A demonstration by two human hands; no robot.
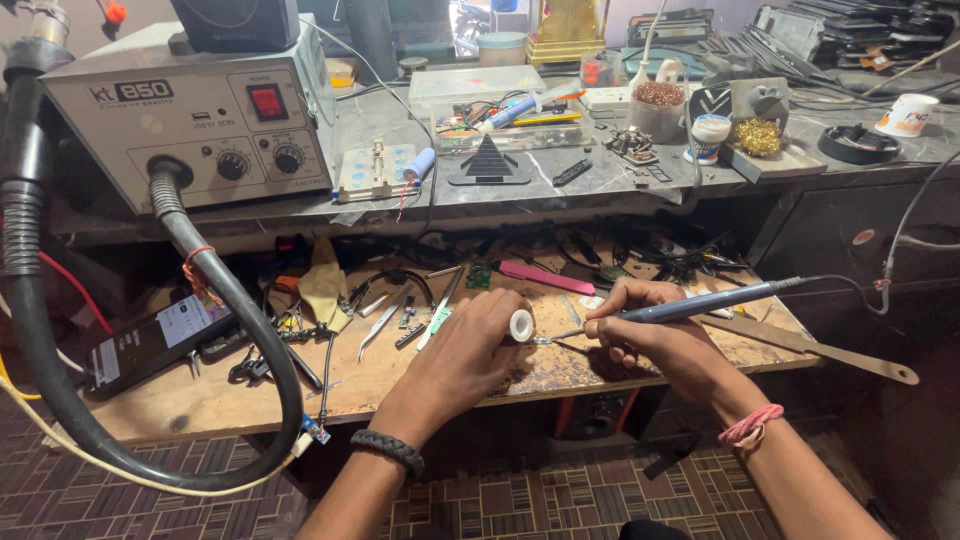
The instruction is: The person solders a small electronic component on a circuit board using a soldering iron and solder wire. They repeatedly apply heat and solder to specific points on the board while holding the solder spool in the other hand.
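A grey hot-air rework station (190,125) with a red switch and two knobs stands on the marble upper surface (600,175) at the far left, and its thick black hose (250,340) loops down across the lower wooden surface (250,395). On the wood lie a dark phone (150,345), tweezers (385,325), a pink flat tool (545,277) and a tangle of black cables.

The left hand (470,355), with a braided black band at the wrist, has its grip closed around a small white spool (522,325), held just above the wooden surface near its front edge. The right hand (650,335), wearing a pink wrist thread, pinches a blue-grey soldering iron (700,303) like a pen; the iron's tip (555,337) sits just beside the spool, whether touching I cannot tell. Its cord (880,280) trails off to the right.
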